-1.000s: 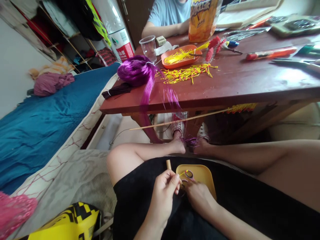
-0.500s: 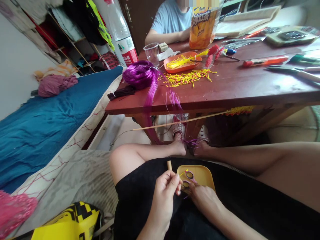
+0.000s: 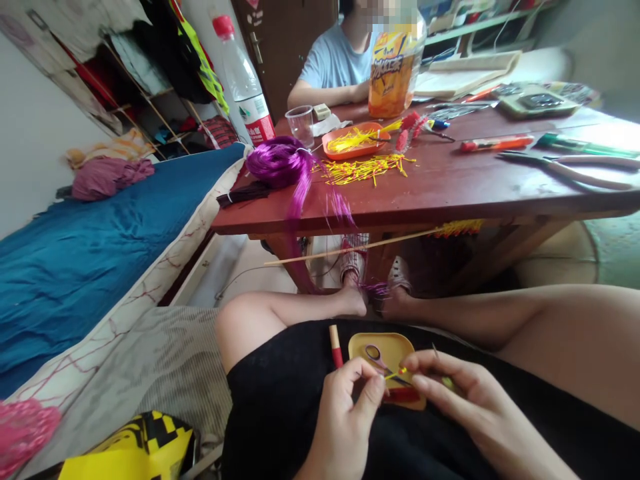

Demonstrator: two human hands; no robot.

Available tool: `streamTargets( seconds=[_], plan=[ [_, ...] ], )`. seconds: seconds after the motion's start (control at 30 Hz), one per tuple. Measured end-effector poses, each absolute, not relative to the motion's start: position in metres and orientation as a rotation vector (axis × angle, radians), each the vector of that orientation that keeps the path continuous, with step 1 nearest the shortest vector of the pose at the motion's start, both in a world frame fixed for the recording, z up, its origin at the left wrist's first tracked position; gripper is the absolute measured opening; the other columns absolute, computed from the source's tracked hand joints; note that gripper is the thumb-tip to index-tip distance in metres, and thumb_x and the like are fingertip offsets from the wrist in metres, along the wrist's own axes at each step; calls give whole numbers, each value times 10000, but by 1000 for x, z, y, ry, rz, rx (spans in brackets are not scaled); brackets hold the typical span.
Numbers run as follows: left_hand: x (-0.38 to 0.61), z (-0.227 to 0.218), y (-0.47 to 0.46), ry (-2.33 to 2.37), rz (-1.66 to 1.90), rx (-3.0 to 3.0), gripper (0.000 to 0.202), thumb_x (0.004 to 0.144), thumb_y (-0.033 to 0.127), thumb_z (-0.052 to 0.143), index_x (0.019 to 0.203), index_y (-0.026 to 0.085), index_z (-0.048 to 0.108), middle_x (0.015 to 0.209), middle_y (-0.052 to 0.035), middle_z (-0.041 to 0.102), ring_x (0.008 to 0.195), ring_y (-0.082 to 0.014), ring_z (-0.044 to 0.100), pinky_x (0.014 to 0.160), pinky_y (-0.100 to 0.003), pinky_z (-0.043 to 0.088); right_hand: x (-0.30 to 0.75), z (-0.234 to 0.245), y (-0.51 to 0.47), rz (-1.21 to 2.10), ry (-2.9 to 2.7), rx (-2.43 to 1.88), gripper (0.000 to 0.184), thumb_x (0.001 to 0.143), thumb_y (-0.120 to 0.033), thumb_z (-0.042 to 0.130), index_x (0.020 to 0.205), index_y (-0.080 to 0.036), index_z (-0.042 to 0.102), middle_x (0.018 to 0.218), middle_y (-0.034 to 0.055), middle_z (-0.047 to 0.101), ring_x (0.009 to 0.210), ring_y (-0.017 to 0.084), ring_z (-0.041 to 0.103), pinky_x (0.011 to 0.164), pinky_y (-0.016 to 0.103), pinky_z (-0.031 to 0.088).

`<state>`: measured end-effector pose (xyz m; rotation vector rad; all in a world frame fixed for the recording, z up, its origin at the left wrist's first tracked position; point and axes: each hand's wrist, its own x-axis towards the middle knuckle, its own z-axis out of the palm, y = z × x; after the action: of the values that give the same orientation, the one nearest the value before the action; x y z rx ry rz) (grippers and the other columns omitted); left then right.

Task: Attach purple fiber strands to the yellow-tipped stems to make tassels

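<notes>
Over my lap, my left hand (image 3: 347, 407) pinches a thin yellow strand (image 3: 393, 375) between thumb and forefinger. The fingertips of my right hand (image 3: 465, 397) close on the strand's other end, where a small reddish tip shows. A thin dark point and a yellow-green bit also show at my right hand; I cannot make out what they belong to. Behind the fingers lies a small yellow tray (image 3: 356, 341) with scissors (image 3: 375, 355) in it, their blades partly covered. A wooden stick with a red lower part (image 3: 335, 347) rests beside the tray, near my left hand.
On the red-brown table (image 3: 440, 193) lie purple thread (image 3: 277, 162), yellow strands (image 3: 367, 170), an orange dish (image 3: 327, 148) and pliers (image 3: 565, 170). A person (image 3: 325, 67) sits across, behind a drink bottle (image 3: 393, 73). A thin stick (image 3: 320, 255) extends below the table's edge.
My right hand has let go of the scissors, which now lie in the tray, and has risen to the yellow strand. My left hand has shifted slightly right, still pinching the strand.
</notes>
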<state>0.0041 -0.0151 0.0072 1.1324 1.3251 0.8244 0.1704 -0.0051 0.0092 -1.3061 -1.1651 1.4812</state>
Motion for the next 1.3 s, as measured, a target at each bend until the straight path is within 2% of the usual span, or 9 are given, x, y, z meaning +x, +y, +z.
streamTargets(
  seconds=[0.13,0.3,0.57,0.77,0.83,0.9,1.03,1.13,1.3],
  plan=[
    [3,10,-19,1276,821,1103,259,791,366,557,630,166,531,577,18,473,564,-116,426,558,-218,347,151,10,-7,1517,-1090,-1213,255,697,-414,660,642,-166,638,594,16,625,550,152,600,527,227,508],
    [7,11,-17,1118,789,897,236,738,358,609,790,130,646,690,-35,591,593,-120,473,565,-218,368,153,-4,-17,1290,-1397,-1247,238,832,-357,523,677,-199,611,627,6,569,586,141,550,561,219,461],
    [14,14,-13,1176,798,787,182,670,294,626,614,121,606,523,-4,536,474,-90,418,489,-208,314,145,-11,-26,1074,-1490,-1214,150,852,-257,494,754,-230,604,667,-12,551,576,119,534,562,198,420],
    [14,11,-17,1200,790,787,141,629,255,540,533,156,507,464,15,483,437,-80,375,479,-212,300,150,-5,-19,1145,-1360,-1263,212,847,-316,495,670,-209,543,604,-22,514,547,127,512,510,198,432],
    [13,10,-17,1208,797,773,123,621,245,528,539,157,500,468,18,480,439,-78,370,476,-209,296,153,-2,-18,1188,-1381,-1263,196,851,-330,482,708,-211,543,614,-21,535,550,128,532,511,190,461],
    [10,10,-16,1242,824,773,112,629,248,529,570,154,508,485,20,482,452,-83,381,479,-208,303,155,-1,-19,1199,-1453,-1276,154,871,-320,448,813,-221,551,701,-3,603,633,139,594,592,189,503],
    [5,8,-13,1334,844,859,127,678,258,543,612,154,512,510,26,485,474,-90,397,491,-204,321,159,-9,-29,940,-1672,-1303,200,889,-238,405,1034,-250,543,908,38,692,806,149,670,704,176,522],
    [4,6,-12,1354,835,934,131,721,248,535,635,152,512,528,30,479,490,-89,395,494,-199,323,162,-17,-34,743,-1835,-1273,260,876,-183,393,1052,-234,578,927,59,714,792,152,692,679,168,537],
    [4,5,-13,1351,827,1014,134,751,225,513,639,150,508,545,32,476,504,-85,396,501,-190,332,165,-21,-35,758,-2005,-1338,290,883,-156,369,1079,-179,580,1008,97,700,875,157,679,739,177,532]
  ],
)
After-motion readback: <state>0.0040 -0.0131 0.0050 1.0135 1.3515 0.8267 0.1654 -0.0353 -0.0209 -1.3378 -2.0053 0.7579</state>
